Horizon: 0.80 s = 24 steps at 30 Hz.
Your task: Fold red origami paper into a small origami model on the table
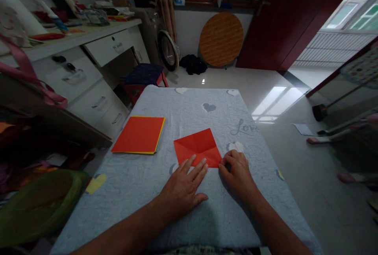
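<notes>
A red sheet of origami paper [197,145] lies on the cloth-covered table [189,107], with crease lines meeting near its middle and its near edge looking folded. My left hand [186,188] rests flat with fingers spread, their tips on the near edge of the paper. At the paper's near right corner, my right hand [238,170] pinches the corner between thumb and forefinger. Left of them sits a stack of coloured paper [138,134], red on top, with yellow and blue edges showing beneath.
A stool with a dark cushion [143,74] stands beyond the table's far left corner. White drawers [97,101] line the left side, and a green bag-like item [38,207] is at lower left. A round wooden tabletop [221,39] leans on the far wall.
</notes>
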{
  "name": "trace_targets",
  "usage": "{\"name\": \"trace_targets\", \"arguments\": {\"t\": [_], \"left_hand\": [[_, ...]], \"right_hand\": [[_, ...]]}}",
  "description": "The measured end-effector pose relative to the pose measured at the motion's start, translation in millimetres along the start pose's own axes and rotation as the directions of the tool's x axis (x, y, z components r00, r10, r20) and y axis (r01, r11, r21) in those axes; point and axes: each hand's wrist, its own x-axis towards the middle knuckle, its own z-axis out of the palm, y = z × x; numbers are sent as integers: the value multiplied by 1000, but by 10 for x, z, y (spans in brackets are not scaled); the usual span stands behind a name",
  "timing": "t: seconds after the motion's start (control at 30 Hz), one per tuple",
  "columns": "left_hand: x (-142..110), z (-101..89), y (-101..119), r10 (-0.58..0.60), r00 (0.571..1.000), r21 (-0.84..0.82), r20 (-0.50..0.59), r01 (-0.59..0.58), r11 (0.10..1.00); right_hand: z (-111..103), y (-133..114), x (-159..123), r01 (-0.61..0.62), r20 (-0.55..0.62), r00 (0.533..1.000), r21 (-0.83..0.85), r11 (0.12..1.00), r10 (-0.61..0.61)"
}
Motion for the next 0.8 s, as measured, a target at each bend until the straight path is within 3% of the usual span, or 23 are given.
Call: {"name": "trace_targets", "arguments": {"t": [0.8], "left_hand": [[33,-74,30,-81,991,-95,104,91,991]], "right_hand": [[18,-21,-4,-28,-20,999,-8,1000,28]]}}
